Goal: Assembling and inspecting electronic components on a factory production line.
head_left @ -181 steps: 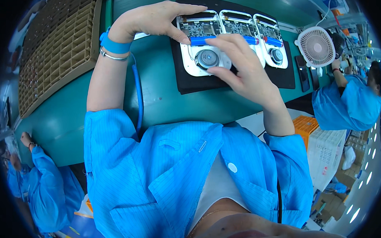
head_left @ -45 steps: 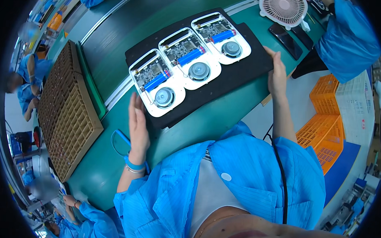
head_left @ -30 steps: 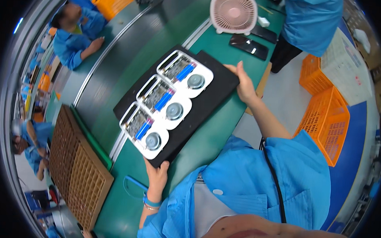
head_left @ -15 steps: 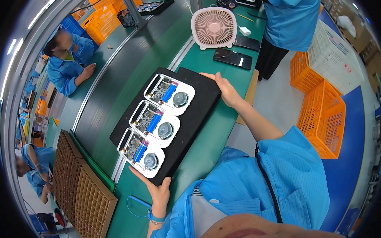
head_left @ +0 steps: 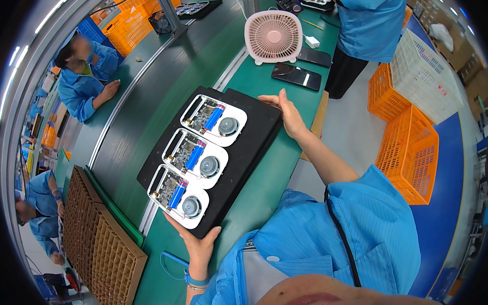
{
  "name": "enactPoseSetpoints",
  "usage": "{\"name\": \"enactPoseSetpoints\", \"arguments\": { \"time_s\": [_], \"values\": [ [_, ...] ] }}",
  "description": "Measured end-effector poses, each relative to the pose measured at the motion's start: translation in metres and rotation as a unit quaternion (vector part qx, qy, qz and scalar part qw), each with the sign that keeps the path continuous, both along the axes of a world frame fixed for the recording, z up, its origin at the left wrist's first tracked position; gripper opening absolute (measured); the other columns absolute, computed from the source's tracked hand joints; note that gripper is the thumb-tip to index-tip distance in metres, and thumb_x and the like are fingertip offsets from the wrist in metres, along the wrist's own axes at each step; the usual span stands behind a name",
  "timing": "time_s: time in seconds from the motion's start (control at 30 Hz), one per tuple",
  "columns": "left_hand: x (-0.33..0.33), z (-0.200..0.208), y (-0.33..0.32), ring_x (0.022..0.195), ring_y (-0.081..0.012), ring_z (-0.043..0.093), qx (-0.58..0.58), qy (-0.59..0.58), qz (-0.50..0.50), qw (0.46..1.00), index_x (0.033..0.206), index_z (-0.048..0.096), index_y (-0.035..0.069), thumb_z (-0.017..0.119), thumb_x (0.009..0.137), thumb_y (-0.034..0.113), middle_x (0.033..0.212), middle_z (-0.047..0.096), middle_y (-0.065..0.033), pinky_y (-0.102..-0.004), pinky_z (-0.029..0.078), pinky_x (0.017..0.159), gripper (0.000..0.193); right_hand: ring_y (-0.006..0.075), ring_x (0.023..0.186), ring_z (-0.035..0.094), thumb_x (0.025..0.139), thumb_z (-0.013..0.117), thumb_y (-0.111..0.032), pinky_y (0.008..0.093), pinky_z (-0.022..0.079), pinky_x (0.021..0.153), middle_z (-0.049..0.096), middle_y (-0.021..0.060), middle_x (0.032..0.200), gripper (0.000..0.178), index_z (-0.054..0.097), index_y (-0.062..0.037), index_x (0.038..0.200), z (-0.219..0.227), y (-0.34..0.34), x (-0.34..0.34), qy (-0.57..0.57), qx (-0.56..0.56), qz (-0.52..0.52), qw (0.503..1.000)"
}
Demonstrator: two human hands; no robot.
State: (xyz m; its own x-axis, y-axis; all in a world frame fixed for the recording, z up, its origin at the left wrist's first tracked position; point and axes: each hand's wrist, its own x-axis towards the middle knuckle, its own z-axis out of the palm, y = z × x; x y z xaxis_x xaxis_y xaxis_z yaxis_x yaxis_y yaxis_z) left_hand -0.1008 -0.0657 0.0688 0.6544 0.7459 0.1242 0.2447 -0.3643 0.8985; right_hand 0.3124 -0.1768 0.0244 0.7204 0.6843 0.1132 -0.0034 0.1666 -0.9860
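Observation:
A black foam tray (head_left: pixel 250 136) lies slanted between my hands, over the green bench and the dark conveyor belt. Three white plastic housings rest on it in a row: an upper one (head_left: pixel 239 112), a middle one (head_left: pixel 220 155) and a lower one (head_left: pixel 201 195). Each shows a handle-like slot, a circuit board, a blue cylindrical battery and a round grey speaker. My left hand (head_left: pixel 199 246) grips the tray's near lower corner, thumb on the edge, beside the lower housing. At the upper right corner my right hand (head_left: pixel 289 117) holds the tray; some of its fingers are hidden underneath.
A pink fan (head_left: pixel 274 37) and two dark phones (head_left: pixel 296 77) stand beyond the tray. Brown cardboard dividers (head_left: pixel 109 250) lie at lower left. Orange crates (head_left: pixel 408 155) are on the floor at right. Co-workers in blue sit across the belt (head_left: pixel 144 95); another stands at the top.
The tray and both hands appear slightly further left, along with most of the scene. My right hand's fingers have shifted a little at the corner. A co-worker at lower left has moved their arms.

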Motion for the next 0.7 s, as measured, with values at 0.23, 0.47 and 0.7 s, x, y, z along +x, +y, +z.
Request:
{"name": "enactPoseSetpoints", "arguments": {
  "time_s": [0.23,0.47,0.7],
  "values": [
    [-0.021,-0.013,0.007,0.134,-0.0363,0.040,0.101,0.211,0.013,0.972,0.161,0.001,-0.004,0.099,0.061,0.031,0.157,0.032,-0.0255,-0.0471,0.025,0.114,0.144,0.0235,0.115,0.064,0.109,0.024,-0.060,0.0363,0.044,0.108,0.070,0.0167,0.120,0.080,0.067,0.0072,0.123,0.005,0.004,0.004,0.062,-0.004,-0.071,0.995],
    [-0.025,-0.025,0.020,0.134,-0.0368,0.039,0.172,0.211,-0.038,0.961,0.156,0.017,-0.006,0.099,0.054,0.035,0.153,0.039,-0.0235,-0.0498,0.021,0.111,0.138,0.0163,0.094,0.063,0.113,0.033,-0.038,0.0318,0.046,0.090,0.074,0.0113,0.106,0.056,0.072,0.0025,0.112,0.053,0.006,-0.012,-0.149,0.080,-0.240,0.956],
    [-0.032,-0.038,0.025,0.138,-0.0367,0.039,0.197,0.206,-0.043,0.958,0.156,0.021,-0.007,0.099,0.053,0.034,0.157,0.035,-0.0254,-0.0499,0.021,0.112,0.135,0.0252,0.093,0.063,0.108,0.042,-0.026,0.0364,0.049,0.086,0.068,0.0153,0.104,0.042,0.068,0.0058,0.103,0.108,-0.002,-0.087,-0.346,0.185,-0.119,0.912]
  ]
}}
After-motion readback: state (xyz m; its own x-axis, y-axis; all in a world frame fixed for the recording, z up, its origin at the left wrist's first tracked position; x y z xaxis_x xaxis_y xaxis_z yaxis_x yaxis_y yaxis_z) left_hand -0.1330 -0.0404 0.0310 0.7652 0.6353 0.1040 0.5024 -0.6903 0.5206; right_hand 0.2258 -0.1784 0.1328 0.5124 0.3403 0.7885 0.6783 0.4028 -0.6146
